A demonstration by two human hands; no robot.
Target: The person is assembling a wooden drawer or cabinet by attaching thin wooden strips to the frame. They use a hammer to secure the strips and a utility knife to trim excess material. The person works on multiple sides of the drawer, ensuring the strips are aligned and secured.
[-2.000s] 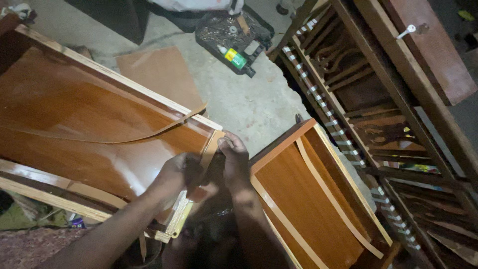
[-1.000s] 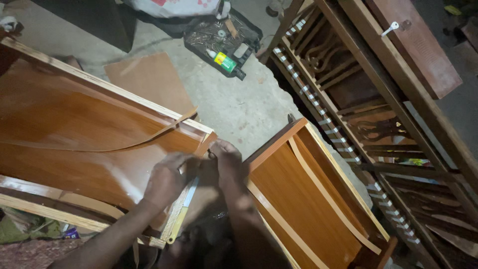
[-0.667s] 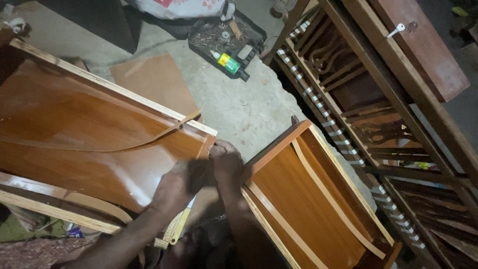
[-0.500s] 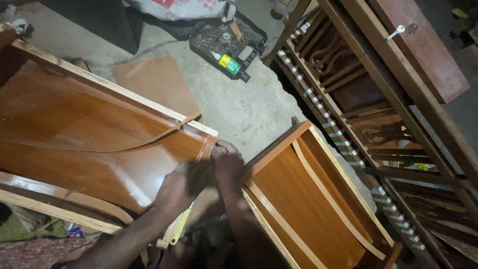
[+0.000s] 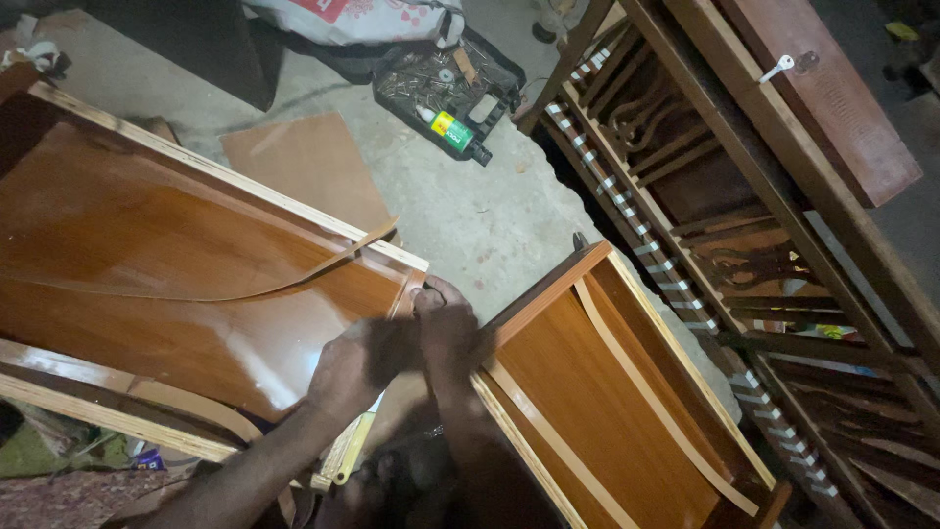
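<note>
Far left, a large glossy brown cabinet panel (image 5: 176,264) lies tilted with pale raw edges, and a thin veneer edge strip (image 5: 294,284) curls loose across its face, running up to the panel's right corner. Below it a pale wooden frame piece (image 5: 88,407) lies at the bottom left. On the concrete floor (image 5: 490,216) above, a flat brown board (image 5: 313,167) lies near the panel's top edge. Left hand (image 5: 357,362) sits at the panel's right end edge, fingers curled down on the edge; what's pinched underneath is blurred, can't tell. A yellowish strip-like tool (image 5: 348,456) shows just below the left wrist, not clearly gripped. Right hand (image 5: 446,328) is touching the left, fingers clenched at the panel's corner where the strip end meets it; exact grasp hidden. Top centre, an open black tray (image 5: 446,93) holds screws and a small green-yellow bottle (image 5: 455,132). Right of the hands, a second brown cabinet box (image 5: 607,392) lies open with loose banding inside. Far right, dark carved wooden furniture frames (image 5: 744,196) are stacked.
</note>
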